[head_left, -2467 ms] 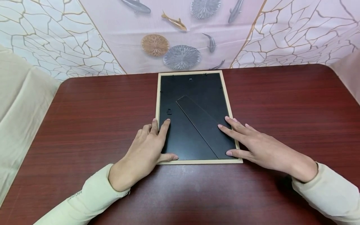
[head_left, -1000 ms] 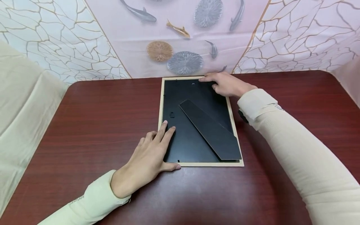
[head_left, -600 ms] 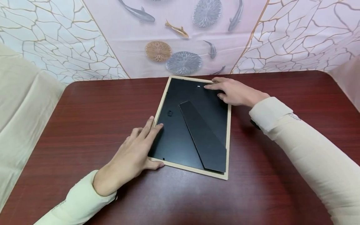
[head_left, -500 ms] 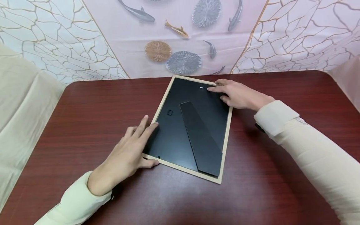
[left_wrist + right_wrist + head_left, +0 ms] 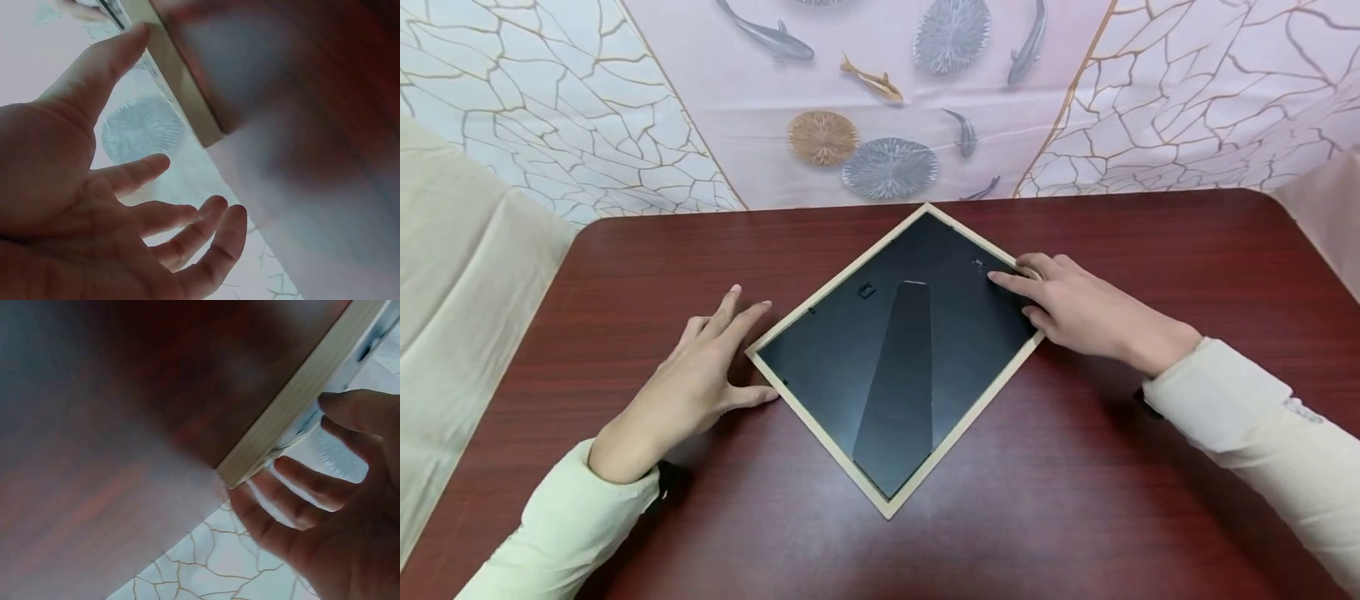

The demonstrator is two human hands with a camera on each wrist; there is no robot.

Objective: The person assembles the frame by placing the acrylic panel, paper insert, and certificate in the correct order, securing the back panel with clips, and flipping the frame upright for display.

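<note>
A picture frame (image 5: 808, 302) with a pale wood border lies back side up on the table, turned so that one corner points towards me. Its black backing carries a folded stand leg (image 5: 895, 400) and small metal hangers. My right hand (image 5: 1086, 312) grips the frame's right corner, index finger over the backing and other fingers round the edge; in the right wrist view the thumb is on one side of the wooden corner (image 5: 294, 394) and fingers on the other. Beside the left corner, my left hand (image 5: 688, 379) is spread, its thumb tip right at the border.
The reddish-brown wooden table (image 5: 647, 275) has rounded far corners. Behind it hangs a patterned cloth (image 5: 880, 92) with fish and round motifs, close to the frame's far corner. Pale fabric (image 5: 467, 267) hangs along the left side.
The frame has turned clockwise from upright to a diamond position. The right hand went to the far right corner and swung it right and nearer; the left hand slid left. The stand leg lifted slightly, then sank.
</note>
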